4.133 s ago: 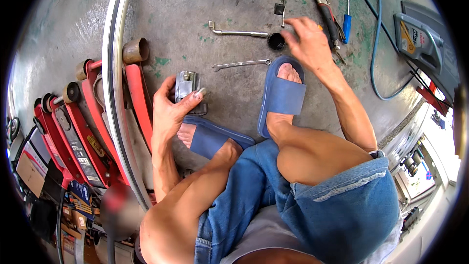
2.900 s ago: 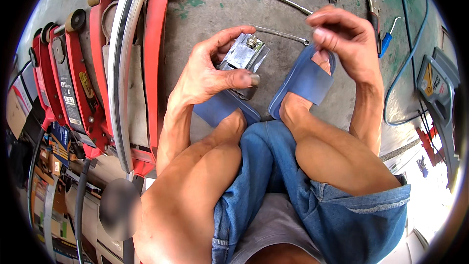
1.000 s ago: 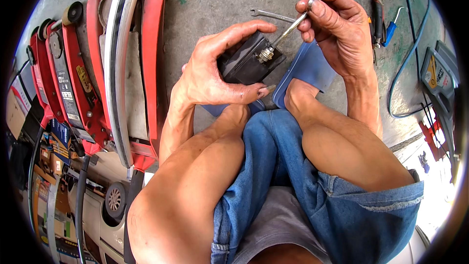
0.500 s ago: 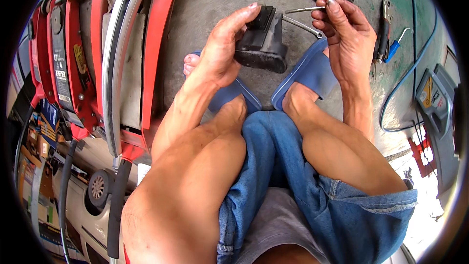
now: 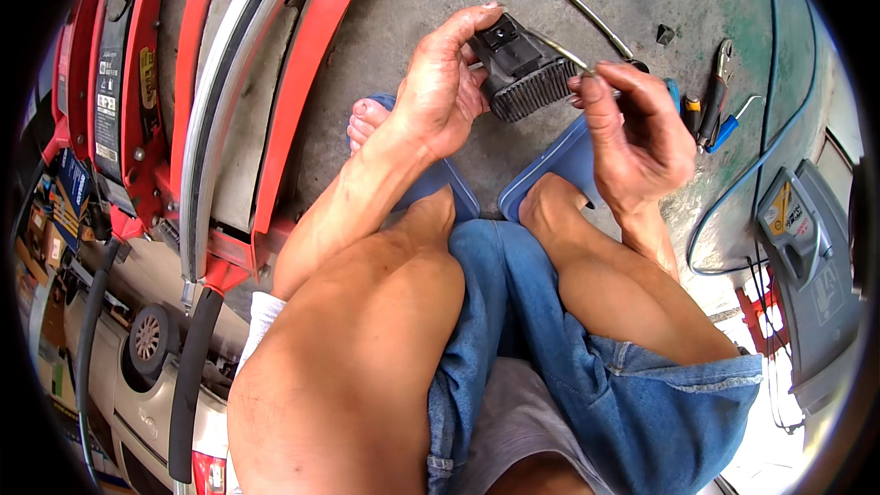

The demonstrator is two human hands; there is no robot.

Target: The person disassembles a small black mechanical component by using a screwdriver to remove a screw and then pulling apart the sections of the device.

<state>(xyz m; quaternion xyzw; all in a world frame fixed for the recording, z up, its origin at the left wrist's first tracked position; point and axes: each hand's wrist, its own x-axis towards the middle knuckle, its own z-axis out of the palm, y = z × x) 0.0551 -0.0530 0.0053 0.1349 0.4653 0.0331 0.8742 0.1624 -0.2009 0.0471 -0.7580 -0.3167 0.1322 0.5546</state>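
Observation:
My left hand (image 5: 440, 82) is closed round a black block-like part (image 5: 522, 64) with a ribbed face and a small recess on top. The ribbed face is turned toward me and to the right. In the fingers of my right hand (image 5: 637, 128) is a thin metal rod (image 5: 559, 46). Its far end lies at the upper edge of the black part; I cannot tell whether it touches. My grip hides the rod's near end. Beyond them, an angled socket wrench (image 5: 596, 14) lies on the concrete floor, partly behind my right hand.
Locking pliers (image 5: 722, 73), a blue-handled hook pick (image 5: 726, 133) and a small black piece (image 5: 665, 34) lie on the floor. A blue hose (image 5: 779, 137) curves past at right, by a grey case (image 5: 807, 238). Red floor jacks (image 5: 302, 82) stand close at left.
The black part has tilted, so its ribbed face shows more. My right hand has moved down and toward the left, bringing the rod to the part.

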